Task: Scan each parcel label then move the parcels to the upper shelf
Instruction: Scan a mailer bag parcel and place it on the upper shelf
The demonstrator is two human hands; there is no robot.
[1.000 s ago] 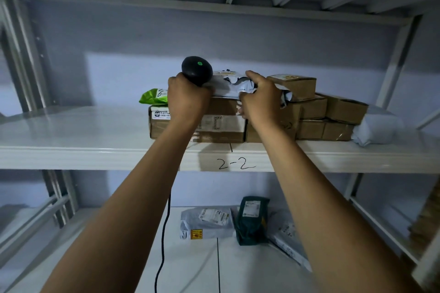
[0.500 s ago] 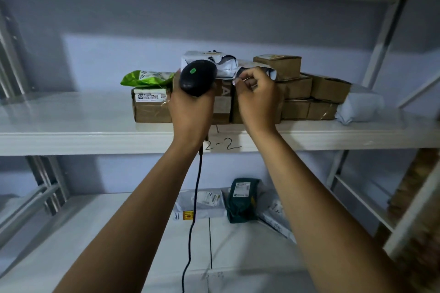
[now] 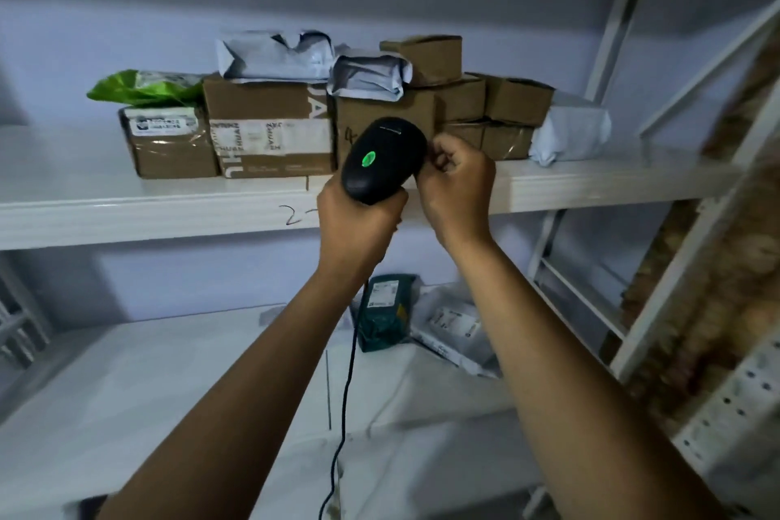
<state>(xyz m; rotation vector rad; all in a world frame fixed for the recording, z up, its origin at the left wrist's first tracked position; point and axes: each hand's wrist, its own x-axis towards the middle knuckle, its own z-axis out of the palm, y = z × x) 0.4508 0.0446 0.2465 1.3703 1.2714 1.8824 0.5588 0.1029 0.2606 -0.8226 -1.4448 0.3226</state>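
Head view, nearest first: black cable [image 3: 344, 414] hanging down in front of the white lower shelf [image 3: 147, 393]. Above it, left hand [image 3: 358, 220] clenched round the handle of a black barcode scanner [image 3: 382, 158], green light lit on the back of its head, front end pointed towards the upper shelf [image 3: 126, 215]. Just right of the scanner's head, right hand [image 3: 458, 186] with fingers curled into a fist, nothing visible inside it; contact with the scanner impossible to tell.

Farther back on the lower shelf, between the forearms: dark green parcel [image 3: 386, 310] with a white label showing, and a white mailer bag [image 3: 453, 329] lying just right of it.

Farthest, on the upper shelf, marked "2-" on its front edge: row of parcels near the wall. From the left, green bag [image 3: 139, 87] on top of a taped brown box [image 3: 169, 144], then large cardboard box [image 3: 270, 127] with a grey mailer [image 3: 270, 55] on top, second grey mailer [image 3: 367, 74] to its right on the next box, stack of small brown boxes [image 3: 460, 101], white soft parcel [image 3: 570, 135] at the right end
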